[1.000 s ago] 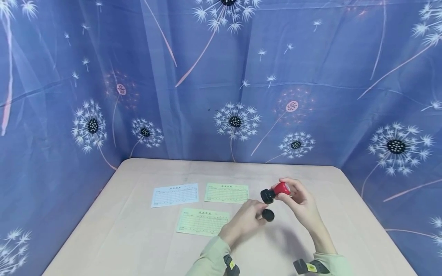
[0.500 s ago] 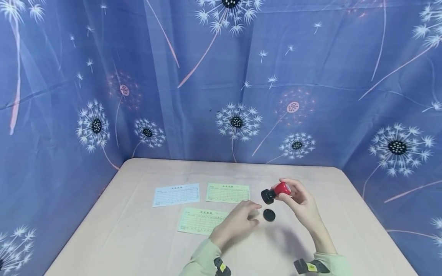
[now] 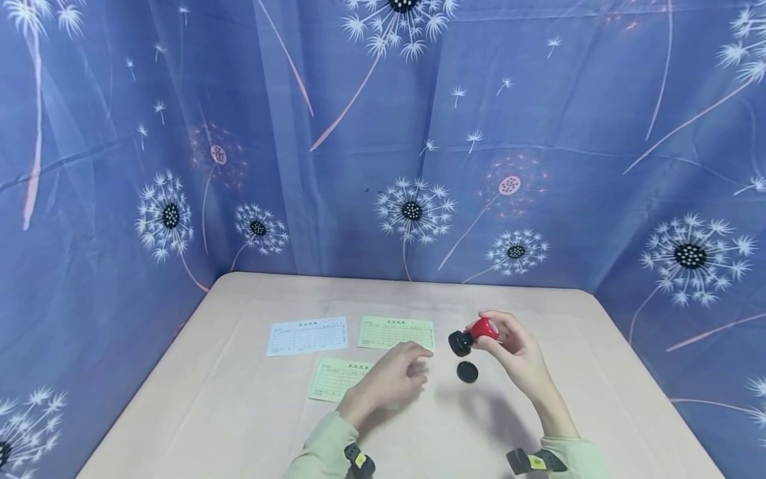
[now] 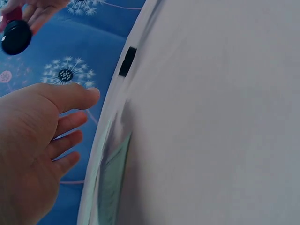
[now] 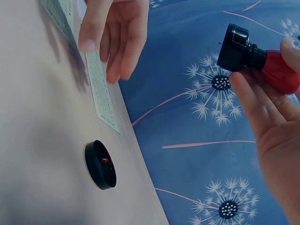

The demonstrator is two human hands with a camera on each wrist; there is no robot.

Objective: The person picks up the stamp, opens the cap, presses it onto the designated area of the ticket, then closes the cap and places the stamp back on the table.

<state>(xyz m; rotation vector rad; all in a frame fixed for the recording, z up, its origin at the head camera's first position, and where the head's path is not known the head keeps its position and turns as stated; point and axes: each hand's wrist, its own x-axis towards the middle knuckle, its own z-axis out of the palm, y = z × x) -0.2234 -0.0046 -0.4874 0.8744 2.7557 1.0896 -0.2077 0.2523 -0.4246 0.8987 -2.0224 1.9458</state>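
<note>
My right hand [image 3: 519, 352] holds a stamp by its red handle above the table, the fingers and thumb wrapped round it. The black round head of the stamp [image 5: 234, 49] tilts toward the left. Below it a black round cap [image 3: 467, 372] lies on the table; its hollow side with a small red mark faces up in the right wrist view. My left hand [image 3: 385, 376] hovers with relaxed fingers over the nearer green form [image 3: 329, 379], partly hiding it, and holds nothing. Behind that hand lies another green form [image 3: 395, 330].
A light blue form [image 3: 306, 336] lies at the left of the pale table [image 3: 209, 399]. Blue curtains [image 3: 335, 166] with dandelion prints stand behind the table and along both sides.
My left hand has let go of the black cap, now on the table, and moved left over the nearer green form. The right hand with the stamp has shifted slightly left.
</note>
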